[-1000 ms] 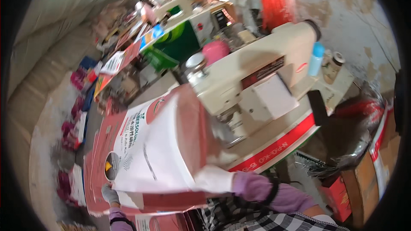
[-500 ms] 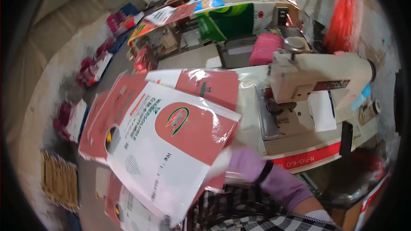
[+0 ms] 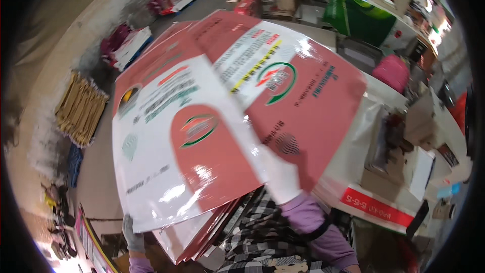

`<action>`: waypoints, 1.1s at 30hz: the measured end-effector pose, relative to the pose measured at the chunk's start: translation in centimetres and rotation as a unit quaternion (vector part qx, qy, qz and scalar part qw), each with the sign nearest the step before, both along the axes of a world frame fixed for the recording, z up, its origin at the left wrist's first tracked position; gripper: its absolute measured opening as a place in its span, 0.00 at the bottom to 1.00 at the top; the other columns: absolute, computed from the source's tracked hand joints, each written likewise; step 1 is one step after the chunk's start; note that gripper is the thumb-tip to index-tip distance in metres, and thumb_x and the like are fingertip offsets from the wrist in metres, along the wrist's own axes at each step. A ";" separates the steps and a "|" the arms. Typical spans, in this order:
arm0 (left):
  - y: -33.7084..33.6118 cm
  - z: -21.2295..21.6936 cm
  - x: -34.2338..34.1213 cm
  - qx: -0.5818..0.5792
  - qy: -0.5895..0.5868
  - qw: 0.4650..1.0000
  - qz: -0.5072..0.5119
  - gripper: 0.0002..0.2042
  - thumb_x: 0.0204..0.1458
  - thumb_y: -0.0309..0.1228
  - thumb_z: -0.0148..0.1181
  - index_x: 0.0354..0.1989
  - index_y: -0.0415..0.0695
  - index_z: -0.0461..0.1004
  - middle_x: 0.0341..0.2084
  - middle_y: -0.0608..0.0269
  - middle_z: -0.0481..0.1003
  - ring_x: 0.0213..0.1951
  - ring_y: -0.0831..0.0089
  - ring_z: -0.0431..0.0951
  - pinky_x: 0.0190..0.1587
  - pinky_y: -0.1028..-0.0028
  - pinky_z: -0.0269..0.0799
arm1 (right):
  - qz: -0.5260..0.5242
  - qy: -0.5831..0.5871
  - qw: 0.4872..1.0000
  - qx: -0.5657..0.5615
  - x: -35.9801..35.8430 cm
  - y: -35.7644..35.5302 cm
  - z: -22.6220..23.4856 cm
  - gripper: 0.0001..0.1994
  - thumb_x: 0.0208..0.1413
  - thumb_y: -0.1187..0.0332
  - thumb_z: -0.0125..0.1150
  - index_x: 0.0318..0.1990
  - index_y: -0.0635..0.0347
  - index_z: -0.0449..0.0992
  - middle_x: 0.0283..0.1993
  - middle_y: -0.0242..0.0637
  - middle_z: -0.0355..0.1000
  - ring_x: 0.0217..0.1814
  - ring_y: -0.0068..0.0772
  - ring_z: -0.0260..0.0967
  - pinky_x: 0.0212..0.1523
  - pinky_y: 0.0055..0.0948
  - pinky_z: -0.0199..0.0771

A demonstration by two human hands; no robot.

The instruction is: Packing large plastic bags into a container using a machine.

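Nearest you, at the bag's lower left corner, is your grey-gloved left hand (image 3: 134, 235). Its fingertips meet the edge, but you cannot tell whether they pinch or merely rest. Your white-gloved right hand (image 3: 280, 174) appears to grasp the right edge, fingers bent around it. The white-and-red bag (image 3: 217, 182) slants in front of your checked garment (image 3: 260, 227), above a bag stack (image 3: 189, 237) and overlapping a second red bag (image 3: 313, 116).

Treat the bag as light and flat. It should bend readily across its width yet hold a shallow curve; the glare suggests a slick film that may slide on its neighbours. Tearing looks unlikely; creasing is the likelier fault. Take hold at opposite edges or corners, with thumb above and fingers beneath.

Note the limits of view. Motion blur softens the right hand and adjoining edge. The bag hides most of the stack, so its count cannot be read. Farther off, the sewing machine (image 3: 427, 116) is blurred and distorted near the rim.
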State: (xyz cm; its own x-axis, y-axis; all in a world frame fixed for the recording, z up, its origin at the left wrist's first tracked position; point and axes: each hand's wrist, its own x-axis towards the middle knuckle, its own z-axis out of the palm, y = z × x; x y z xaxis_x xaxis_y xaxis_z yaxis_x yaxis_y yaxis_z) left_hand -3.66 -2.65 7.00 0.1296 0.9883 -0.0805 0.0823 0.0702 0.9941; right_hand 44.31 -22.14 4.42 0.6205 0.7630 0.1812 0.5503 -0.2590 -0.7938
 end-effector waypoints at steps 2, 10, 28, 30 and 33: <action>-4.4 -0.4 -6.0 -0.064 -0.015 0.998 0.017 0.23 0.61 0.45 0.48 0.56 0.39 0.67 0.46 0.61 0.74 0.44 0.71 0.77 0.44 0.73 0.75 | 0.112 -0.027 0.992 0.049 -4.4 4.1 -2.1 0.27 0.52 0.74 0.49 0.63 0.55 0.62 0.38 0.44 0.74 0.34 0.48 0.74 0.35 0.40 0.75; -18.1 -8.7 -6.8 -0.298 -0.061 0.926 0.223 0.24 0.59 0.41 0.53 0.60 0.41 0.63 0.45 0.56 0.73 0.44 0.61 0.75 0.43 0.66 0.72 | 0.021 -0.192 0.978 -0.074 -6.0 5.3 -21.5 0.18 0.62 0.66 0.46 0.59 0.54 0.68 0.56 0.46 0.70 0.59 0.45 0.66 0.59 0.45 0.64; -23.8 -5.0 51.2 0.436 0.385 0.564 -0.586 0.32 0.40 0.53 0.68 0.48 0.40 0.75 0.40 0.55 0.76 0.47 0.57 0.73 0.57 0.57 0.60 | 0.247 0.088 0.945 -0.196 -5.2 -12.6 -5.7 0.13 0.59 0.62 0.48 0.46 0.55 0.75 0.43 0.47 0.76 0.47 0.50 0.74 0.47 0.42 0.73; -22.4 -6.3 52.5 0.386 0.356 0.591 -0.612 0.22 0.44 0.45 0.68 0.39 0.39 0.78 0.28 0.59 0.77 0.38 0.61 0.76 0.51 0.62 0.67 | 0.146 0.117 0.982 -0.025 -0.1 -19.8 -0.6 0.14 0.60 0.61 0.50 0.47 0.55 0.75 0.43 0.45 0.76 0.47 0.46 0.74 0.47 0.39 0.73; -21.0 -6.8 51.2 -0.008 0.124 0.795 -0.593 0.10 0.50 0.37 0.61 0.29 0.43 0.81 0.23 0.63 0.77 0.33 0.63 0.76 0.44 0.62 0.69 | -0.232 -0.113 0.965 -0.052 5.4 -23.9 -1.2 0.09 0.60 0.67 0.52 0.35 0.63 0.75 0.31 0.41 0.74 0.36 0.41 0.73 0.40 0.34 0.72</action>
State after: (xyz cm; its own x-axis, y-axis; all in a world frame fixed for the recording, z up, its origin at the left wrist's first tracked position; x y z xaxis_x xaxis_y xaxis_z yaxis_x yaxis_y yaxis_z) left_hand 47.52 -23.64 0.19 0.9484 0.1806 -0.2604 0.2937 -0.1919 0.9365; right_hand 49.71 -46.04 3.22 0.8535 0.4334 0.2892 0.5114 -0.5908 -0.6241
